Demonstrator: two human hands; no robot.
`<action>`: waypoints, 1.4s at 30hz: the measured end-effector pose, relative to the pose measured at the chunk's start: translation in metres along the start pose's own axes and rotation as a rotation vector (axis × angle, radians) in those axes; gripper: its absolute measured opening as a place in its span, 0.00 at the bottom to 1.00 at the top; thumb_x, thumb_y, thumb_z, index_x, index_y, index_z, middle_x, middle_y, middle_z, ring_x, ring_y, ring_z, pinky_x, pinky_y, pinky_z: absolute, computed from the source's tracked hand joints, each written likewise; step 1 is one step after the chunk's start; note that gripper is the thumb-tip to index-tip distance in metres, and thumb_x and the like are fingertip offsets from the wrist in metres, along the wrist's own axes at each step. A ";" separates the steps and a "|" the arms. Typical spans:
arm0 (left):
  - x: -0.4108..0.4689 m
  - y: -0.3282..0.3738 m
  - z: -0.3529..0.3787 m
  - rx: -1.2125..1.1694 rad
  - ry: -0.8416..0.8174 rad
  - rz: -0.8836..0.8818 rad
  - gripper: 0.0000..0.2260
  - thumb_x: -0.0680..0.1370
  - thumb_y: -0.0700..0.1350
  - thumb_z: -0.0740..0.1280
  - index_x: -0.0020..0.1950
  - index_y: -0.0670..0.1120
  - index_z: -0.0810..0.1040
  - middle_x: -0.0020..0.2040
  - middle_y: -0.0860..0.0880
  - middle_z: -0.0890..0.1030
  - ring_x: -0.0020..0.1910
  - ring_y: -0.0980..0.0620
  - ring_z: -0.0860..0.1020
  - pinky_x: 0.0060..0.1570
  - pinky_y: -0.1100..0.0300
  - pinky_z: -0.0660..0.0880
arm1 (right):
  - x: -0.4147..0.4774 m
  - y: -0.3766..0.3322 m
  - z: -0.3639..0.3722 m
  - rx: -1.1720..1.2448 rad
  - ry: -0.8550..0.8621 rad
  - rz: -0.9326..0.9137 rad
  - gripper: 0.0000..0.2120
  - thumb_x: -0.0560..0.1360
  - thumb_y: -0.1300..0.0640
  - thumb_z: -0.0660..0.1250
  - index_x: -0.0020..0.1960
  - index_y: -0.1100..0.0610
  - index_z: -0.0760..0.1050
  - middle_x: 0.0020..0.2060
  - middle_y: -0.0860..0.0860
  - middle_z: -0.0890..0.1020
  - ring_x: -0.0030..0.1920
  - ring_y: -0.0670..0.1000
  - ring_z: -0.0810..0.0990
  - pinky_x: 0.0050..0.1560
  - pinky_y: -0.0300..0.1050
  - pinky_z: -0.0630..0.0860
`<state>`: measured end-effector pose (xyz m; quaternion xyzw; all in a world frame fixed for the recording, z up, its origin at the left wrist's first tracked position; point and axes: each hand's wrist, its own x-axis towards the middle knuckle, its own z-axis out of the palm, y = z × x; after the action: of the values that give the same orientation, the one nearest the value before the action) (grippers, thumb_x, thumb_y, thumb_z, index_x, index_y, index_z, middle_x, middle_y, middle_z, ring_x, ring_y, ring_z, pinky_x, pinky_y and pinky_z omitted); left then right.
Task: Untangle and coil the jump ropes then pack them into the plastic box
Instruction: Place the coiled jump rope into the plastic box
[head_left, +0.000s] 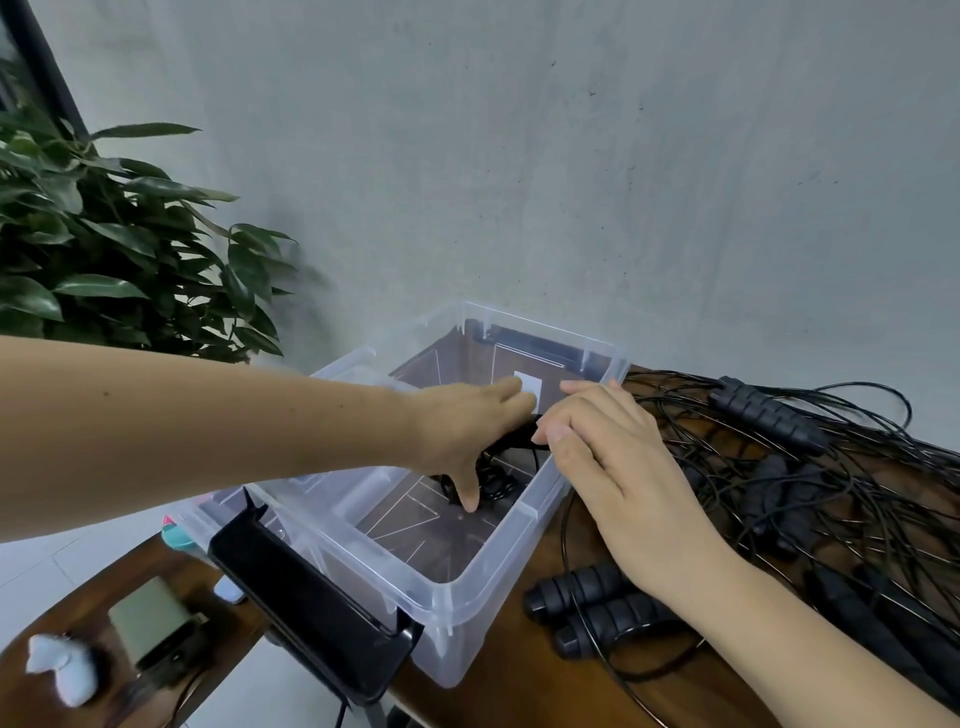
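In the head view at mid-frame, our left hand (467, 431) lies fingers-straight over a coiled jump rope (496, 483) inside the plastic box (488, 566). Our right hand (613, 457) curls at its rim; we cannot tell its grip. The tangled ropes (831, 493) at right look limp and light, so the stiff ribbed handles (587, 595) seem best to grasp.

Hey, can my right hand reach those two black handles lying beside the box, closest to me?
Probably yes. The two black handles lie uncovered on the table, just under the wrist of the right hand; pulling back from the plastic box rim should do.
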<state>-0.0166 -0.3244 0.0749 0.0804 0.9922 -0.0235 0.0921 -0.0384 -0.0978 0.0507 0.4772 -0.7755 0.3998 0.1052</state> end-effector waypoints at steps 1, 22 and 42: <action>0.003 -0.004 -0.003 0.083 0.036 -0.016 0.51 0.63 0.60 0.85 0.75 0.47 0.60 0.64 0.48 0.64 0.58 0.47 0.70 0.58 0.54 0.73 | 0.000 0.000 0.000 -0.003 0.000 0.000 0.17 0.87 0.44 0.52 0.53 0.47 0.78 0.54 0.39 0.80 0.76 0.44 0.69 0.78 0.37 0.52; 0.022 -0.016 0.020 0.326 -0.260 0.083 0.64 0.72 0.63 0.79 0.84 0.47 0.31 0.86 0.44 0.42 0.81 0.38 0.57 0.69 0.42 0.73 | 0.000 -0.001 0.003 -0.073 -0.005 -0.059 0.19 0.89 0.51 0.48 0.51 0.51 0.76 0.52 0.44 0.77 0.74 0.44 0.68 0.79 0.38 0.51; 0.019 -0.031 -0.006 0.164 -0.274 -0.012 0.73 0.58 0.68 0.84 0.85 0.56 0.33 0.83 0.57 0.48 0.83 0.46 0.53 0.79 0.42 0.63 | -0.006 0.003 -0.004 -0.111 -0.029 -0.044 0.19 0.88 0.48 0.47 0.50 0.50 0.74 0.52 0.45 0.76 0.73 0.43 0.67 0.78 0.41 0.56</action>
<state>-0.0413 -0.3514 0.0783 0.0779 0.9656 -0.1160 0.2194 -0.0385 -0.0900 0.0483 0.4935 -0.7872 0.3465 0.1290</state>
